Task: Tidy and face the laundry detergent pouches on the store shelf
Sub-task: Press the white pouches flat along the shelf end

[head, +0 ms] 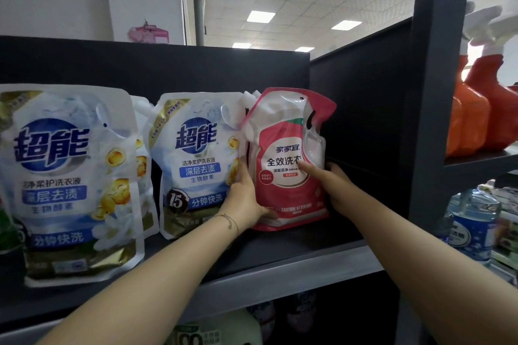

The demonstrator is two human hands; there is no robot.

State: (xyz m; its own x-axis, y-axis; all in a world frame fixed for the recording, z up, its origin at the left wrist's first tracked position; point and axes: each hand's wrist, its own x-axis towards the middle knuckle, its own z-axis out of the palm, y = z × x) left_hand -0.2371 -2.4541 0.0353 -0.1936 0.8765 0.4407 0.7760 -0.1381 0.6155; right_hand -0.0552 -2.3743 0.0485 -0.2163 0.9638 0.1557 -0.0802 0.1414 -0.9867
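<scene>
A red and white detergent pouch [286, 148] stands upright on the black shelf [294, 249], label facing me. My left hand [246, 193] grips its left edge, thumb under its lower front. My right hand [333, 185] holds its right side, thumb across the label and fingers behind. To its left stands a white and blue pouch [196, 165], touching it. A larger white and blue pouch [73, 182] stands nearer the shelf front at far left, with another white pouch [144, 165] partly hidden behind it.
A black divider panel [431, 109] closes the shelf bay on the right. Beyond it stand orange spray bottles [476, 117] and, lower, a blue bottle [471, 221]. Shelf floor right of the red pouch is bare. More products sit on the shelf below [218, 328].
</scene>
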